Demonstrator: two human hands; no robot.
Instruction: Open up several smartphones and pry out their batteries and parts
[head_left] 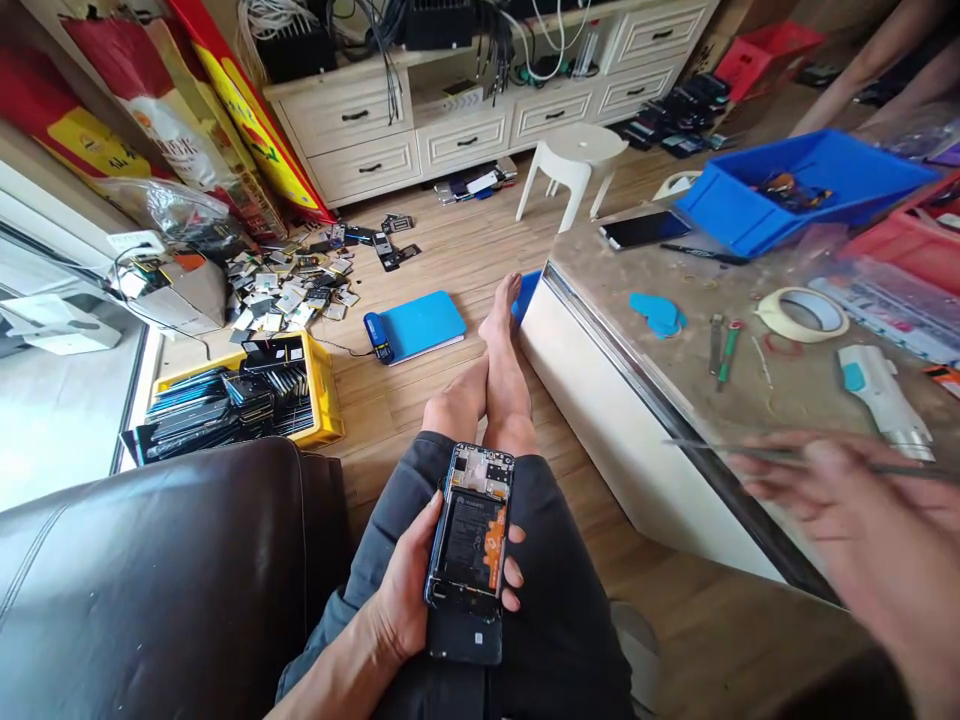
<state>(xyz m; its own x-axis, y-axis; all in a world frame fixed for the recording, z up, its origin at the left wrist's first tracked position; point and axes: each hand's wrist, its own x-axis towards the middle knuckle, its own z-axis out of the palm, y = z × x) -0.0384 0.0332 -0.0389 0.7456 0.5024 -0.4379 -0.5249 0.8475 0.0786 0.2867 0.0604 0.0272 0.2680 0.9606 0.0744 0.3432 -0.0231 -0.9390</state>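
My left hand [409,590] is wrapped round an opened smartphone [469,540] above my lap, thumb on one long edge and fingertips on the other. Its back is off, so a black battery with an orange label [493,550] and the inner parts at the top show. A dark flat panel [465,637] extends below the battery end. At the right, over the edge of the work table, my right hand [862,520] is closed round a thin, pointed metal tool [720,447]. Motion blurs the tool, and its exact kind cannot be made out.
On the table [600,280] lie masking tape [802,314], a green-handled tool [728,352], a white-and-teal device [885,400], a phone [645,230] and a blue bin [810,190]. A yellow crate [322,400] of phone parts stands left, near a blue mat [424,325]. Another person's arm [877,65] shows top right.
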